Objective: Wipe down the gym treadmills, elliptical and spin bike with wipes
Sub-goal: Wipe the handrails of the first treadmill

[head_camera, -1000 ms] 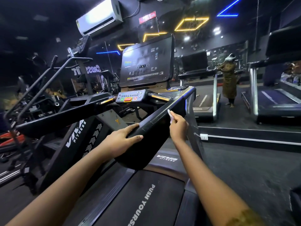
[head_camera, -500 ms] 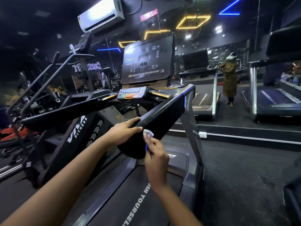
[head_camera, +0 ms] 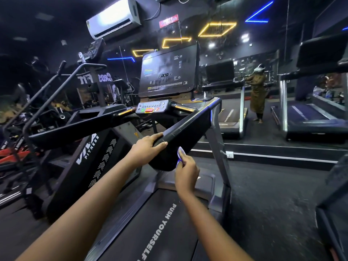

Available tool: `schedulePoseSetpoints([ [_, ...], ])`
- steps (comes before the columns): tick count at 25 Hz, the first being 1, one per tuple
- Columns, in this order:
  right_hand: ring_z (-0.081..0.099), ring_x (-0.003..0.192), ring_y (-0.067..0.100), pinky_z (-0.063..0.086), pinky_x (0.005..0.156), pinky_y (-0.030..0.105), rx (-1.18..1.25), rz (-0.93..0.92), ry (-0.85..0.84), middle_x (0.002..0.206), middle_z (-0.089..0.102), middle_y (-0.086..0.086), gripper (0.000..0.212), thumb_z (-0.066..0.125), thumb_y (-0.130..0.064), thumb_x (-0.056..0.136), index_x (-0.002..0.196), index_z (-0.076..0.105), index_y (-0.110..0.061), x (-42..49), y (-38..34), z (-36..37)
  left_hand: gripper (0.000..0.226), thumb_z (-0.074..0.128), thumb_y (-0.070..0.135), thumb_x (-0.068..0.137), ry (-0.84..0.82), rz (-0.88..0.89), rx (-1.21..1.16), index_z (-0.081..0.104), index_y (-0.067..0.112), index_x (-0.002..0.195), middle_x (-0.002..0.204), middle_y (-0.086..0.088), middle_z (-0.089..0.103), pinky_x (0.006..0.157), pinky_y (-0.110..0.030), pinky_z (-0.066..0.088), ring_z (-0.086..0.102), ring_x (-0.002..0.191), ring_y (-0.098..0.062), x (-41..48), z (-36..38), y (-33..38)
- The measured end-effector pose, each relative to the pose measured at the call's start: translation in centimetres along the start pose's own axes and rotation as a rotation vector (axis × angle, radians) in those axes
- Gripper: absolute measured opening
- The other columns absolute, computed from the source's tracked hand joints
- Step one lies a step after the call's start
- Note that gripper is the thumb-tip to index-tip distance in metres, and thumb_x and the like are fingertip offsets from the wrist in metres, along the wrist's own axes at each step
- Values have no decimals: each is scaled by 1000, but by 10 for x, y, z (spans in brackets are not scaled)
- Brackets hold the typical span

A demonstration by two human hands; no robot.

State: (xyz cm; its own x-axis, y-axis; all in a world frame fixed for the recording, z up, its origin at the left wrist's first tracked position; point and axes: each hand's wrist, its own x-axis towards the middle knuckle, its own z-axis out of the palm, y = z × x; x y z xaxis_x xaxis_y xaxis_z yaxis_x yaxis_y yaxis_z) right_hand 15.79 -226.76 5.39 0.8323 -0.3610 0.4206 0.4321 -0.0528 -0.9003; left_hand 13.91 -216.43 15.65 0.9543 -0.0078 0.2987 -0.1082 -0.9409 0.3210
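I stand on a black treadmill whose belt [head_camera: 150, 228] reads "PUSH YOURSELF". Its right handrail [head_camera: 188, 127] slopes down toward me from the console [head_camera: 167, 72]. My left hand [head_camera: 146, 149] rests on top of the rail's near end, fingers laid flat over it. My right hand [head_camera: 185, 174] pinches a small white wipe [head_camera: 180, 153] and holds it against the outer side of the rail's near end. The left handrail [head_camera: 79, 129] stands untouched.
A climber machine marked "VIVA FITNESS" [head_camera: 88, 149] stands close on the left. A mirror wall ahead reflects a person [head_camera: 258, 91] and more treadmills. Another treadmill's edge [head_camera: 331, 213] sits at the right, across dark floor [head_camera: 273, 204].
My right hand slid the wipe from higher on the rail down to its near end over the last second. My left hand kept its place on the rail.
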Motion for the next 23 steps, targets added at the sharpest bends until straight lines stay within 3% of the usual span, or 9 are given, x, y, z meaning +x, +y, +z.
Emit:
schedulePoseSetpoints([
  [9, 63, 102, 18, 39, 85, 13, -41, -117, -18, 109, 68, 5, 35, 52, 7, 84, 112, 67, -7, -40, -39, 0, 50, 45, 43, 96, 30, -24, 5, 38, 26, 143, 140, -12, 46, 106, -34, 31, 40, 131, -29, -2, 2, 5],
  [13, 62, 101, 13, 42, 81, 15, -2, 15, -143, 111, 68, 2, 36, 51, 3, 85, 112, 68, -13, -32, -54, -13, 49, 42, 43, 97, 33, -28, -74, 41, 22, 142, 141, -9, 48, 107, -33, 32, 41, 132, -26, -5, -1, 6],
  [17, 59, 101, 2, 46, 96, 24, 200, 168, -220, 111, 67, -6, 32, 54, 1, 88, 111, 68, -17, -28, -69, -28, 50, 43, 38, 99, 71, -4, -293, 40, 15, 143, 142, -7, 47, 100, -21, 29, 41, 132, -20, -26, -2, 3],
  [23, 58, 96, -4, 45, 88, 15, 117, 96, -423, 106, 66, -12, 33, 53, 1, 86, 110, 68, -15, -46, -70, -50, 51, 51, 32, 95, 184, -53, -320, 41, 15, 142, 131, -9, 55, 94, -22, 36, 54, 115, -21, -89, 1, -44],
])
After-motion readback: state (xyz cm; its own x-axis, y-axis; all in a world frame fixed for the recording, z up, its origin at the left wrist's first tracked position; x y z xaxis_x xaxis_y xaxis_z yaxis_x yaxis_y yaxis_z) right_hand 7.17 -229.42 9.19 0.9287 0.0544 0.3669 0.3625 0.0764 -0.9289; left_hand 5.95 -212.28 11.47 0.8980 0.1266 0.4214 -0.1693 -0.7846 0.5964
